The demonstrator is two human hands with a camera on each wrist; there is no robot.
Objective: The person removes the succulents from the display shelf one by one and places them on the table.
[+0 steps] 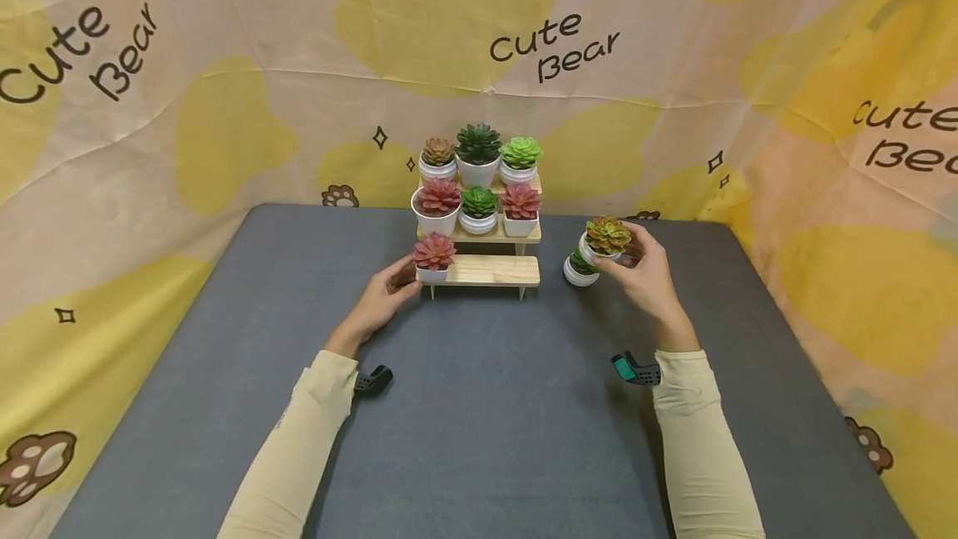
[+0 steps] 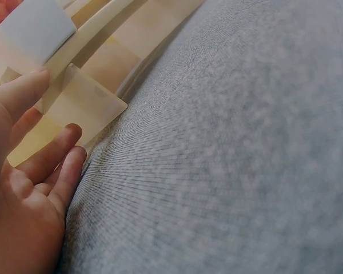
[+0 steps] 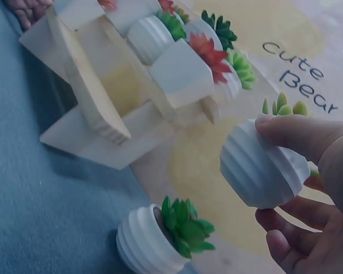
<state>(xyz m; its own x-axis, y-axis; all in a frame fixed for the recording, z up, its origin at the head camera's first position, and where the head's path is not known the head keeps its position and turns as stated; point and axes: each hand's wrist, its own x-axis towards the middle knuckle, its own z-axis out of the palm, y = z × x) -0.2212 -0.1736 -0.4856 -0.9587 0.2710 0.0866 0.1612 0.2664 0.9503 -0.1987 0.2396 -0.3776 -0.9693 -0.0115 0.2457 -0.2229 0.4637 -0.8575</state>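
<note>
In the head view my right hand holds a yellow-green and reddish potted succulent raised off the table. The right wrist view shows its ribbed white pot between thumb and fingers. Just below it a green succulent in a round white pot stands on the table, partly hidden. A three-tier wooden stand is at the centre. My left hand touches the left end of its lowest step, thumb at the board's edge, fingers loosely extended. Beside that hand, a pink succulent sits on this step.
The middle step carries two pink succulents and a green succulent between them. On the top step stand a brownish, a dark green and a bright green one. A printed cloth hangs behind the grey table.
</note>
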